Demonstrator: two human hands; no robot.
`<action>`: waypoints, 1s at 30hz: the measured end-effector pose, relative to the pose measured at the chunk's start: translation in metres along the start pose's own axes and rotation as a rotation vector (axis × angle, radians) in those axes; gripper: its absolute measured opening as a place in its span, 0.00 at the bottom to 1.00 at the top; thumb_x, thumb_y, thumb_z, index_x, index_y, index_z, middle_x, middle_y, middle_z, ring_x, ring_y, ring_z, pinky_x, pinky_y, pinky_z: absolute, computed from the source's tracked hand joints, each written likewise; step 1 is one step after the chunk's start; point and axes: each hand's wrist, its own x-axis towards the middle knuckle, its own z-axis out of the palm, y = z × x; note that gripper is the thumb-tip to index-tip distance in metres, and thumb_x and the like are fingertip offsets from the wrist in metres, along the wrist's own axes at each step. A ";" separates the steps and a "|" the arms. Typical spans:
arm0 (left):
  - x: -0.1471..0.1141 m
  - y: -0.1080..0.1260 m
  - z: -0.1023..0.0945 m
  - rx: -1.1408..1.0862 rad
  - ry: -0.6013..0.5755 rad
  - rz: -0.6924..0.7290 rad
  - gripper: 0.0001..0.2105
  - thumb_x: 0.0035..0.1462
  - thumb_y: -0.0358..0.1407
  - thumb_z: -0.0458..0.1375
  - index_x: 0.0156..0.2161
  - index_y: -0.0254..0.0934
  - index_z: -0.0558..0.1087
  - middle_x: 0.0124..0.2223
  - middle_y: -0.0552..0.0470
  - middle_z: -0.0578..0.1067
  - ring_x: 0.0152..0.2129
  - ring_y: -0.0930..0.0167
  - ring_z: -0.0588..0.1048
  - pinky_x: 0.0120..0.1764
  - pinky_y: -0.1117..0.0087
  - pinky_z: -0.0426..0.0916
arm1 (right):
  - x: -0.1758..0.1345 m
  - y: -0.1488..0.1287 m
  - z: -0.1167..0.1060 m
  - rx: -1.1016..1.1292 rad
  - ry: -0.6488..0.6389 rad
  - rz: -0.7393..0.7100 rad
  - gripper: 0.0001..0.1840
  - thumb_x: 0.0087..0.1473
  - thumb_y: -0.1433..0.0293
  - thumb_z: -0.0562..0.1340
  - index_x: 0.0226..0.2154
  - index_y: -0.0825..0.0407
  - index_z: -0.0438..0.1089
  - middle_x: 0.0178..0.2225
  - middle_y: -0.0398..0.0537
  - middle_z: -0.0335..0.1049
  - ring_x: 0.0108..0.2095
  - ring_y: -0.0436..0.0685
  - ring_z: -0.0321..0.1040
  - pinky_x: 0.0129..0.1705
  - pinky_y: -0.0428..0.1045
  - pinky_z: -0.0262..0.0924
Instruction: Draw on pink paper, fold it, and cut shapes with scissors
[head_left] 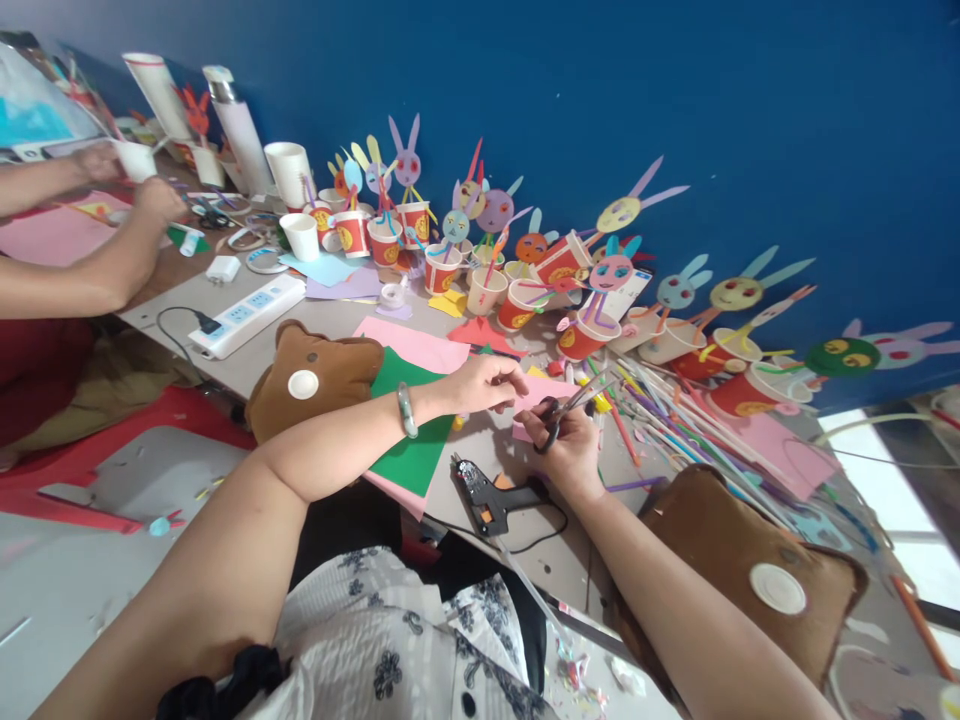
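Note:
My right hand (571, 450) is closed around a pair of scissors (577, 396) with dark handles, the blades pointing up and away to the right. Just left of it hovers my left hand (489, 384), its fingers loosely bent and apart, with nothing visible in them. A pink paper strip (520, 431) lies beside the scissor handles, partly hidden by my right hand. Below both hands a black hot glue gun (487, 496) rests on the table. Green paper (409, 440) and pink paper (412, 343) lie under and beyond my left forearm.
Paper cups with rabbit-faced figures (592, 333) line the blue wall. Colored sticks (675, 430) spread at the right. Brown cushions (315, 385) (750, 570) flank my arms. A power strip (247, 315) lies left, near another person's arms (90, 265).

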 end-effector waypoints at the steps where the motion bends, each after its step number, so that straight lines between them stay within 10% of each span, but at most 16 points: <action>1: 0.000 0.001 0.000 -0.005 0.008 -0.015 0.06 0.56 0.22 0.54 0.35 0.29 0.73 0.25 0.54 0.74 0.19 0.79 0.73 0.25 0.79 0.67 | 0.000 0.000 0.000 0.000 -0.005 0.005 0.09 0.49 0.64 0.67 0.28 0.49 0.68 0.23 0.42 0.72 0.23 0.53 0.69 0.28 0.49 0.66; 21: -0.001 -0.004 0.006 0.114 -0.146 0.044 0.11 0.53 0.19 0.51 0.35 0.32 0.73 0.28 0.55 0.75 0.21 0.79 0.71 0.28 0.77 0.66 | 0.000 0.009 0.001 0.051 -0.039 -0.020 0.15 0.46 0.59 0.71 0.28 0.49 0.68 0.24 0.42 0.70 0.23 0.53 0.64 0.25 0.49 0.62; 30: -0.003 0.000 0.003 0.027 -0.014 -0.054 0.06 0.62 0.26 0.51 0.40 0.32 0.70 0.24 0.57 0.71 0.20 0.78 0.72 0.27 0.77 0.66 | -0.001 0.002 0.000 0.003 -0.029 -0.030 0.11 0.49 0.64 0.69 0.26 0.50 0.68 0.20 0.41 0.69 0.21 0.51 0.64 0.23 0.47 0.58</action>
